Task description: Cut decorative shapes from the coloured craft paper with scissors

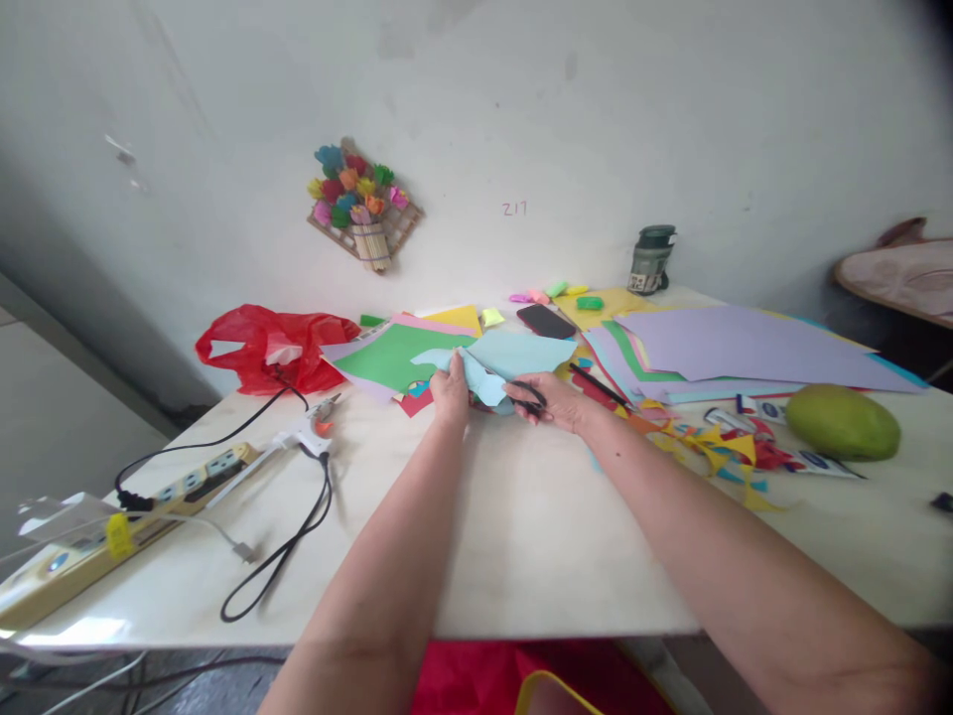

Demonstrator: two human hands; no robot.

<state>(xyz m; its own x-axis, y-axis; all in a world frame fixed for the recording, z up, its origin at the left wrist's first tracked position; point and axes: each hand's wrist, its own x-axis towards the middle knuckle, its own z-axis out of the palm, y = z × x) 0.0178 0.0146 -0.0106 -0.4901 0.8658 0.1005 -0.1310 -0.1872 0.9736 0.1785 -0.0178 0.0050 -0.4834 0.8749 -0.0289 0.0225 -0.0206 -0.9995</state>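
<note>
Near the middle of the table, my left hand [451, 392] pinches a light blue sheet of paper [521, 355] between thumb and fingers. The sheet is partly cut, and a curved strip of it sticks out to the left. My right hand [555, 399] is closed round the black handles of a pair of scissors [527, 399], whose blades point left at the paper. How far the blades are apart I cannot make out. Behind my left hand lies a green sheet [391, 350] on other coloured paper, with small cut pieces [418, 389] beside it.
A hot glue gun [309, 432] with a looped cord and a power strip [194, 484] lie left, before a red plastic bag [279, 343]. Stacked coloured paper [745, 343], yellow scraps [719, 449] and a green mango [843, 422] are right. A phone [546, 321] and bottle [651, 260] stand behind.
</note>
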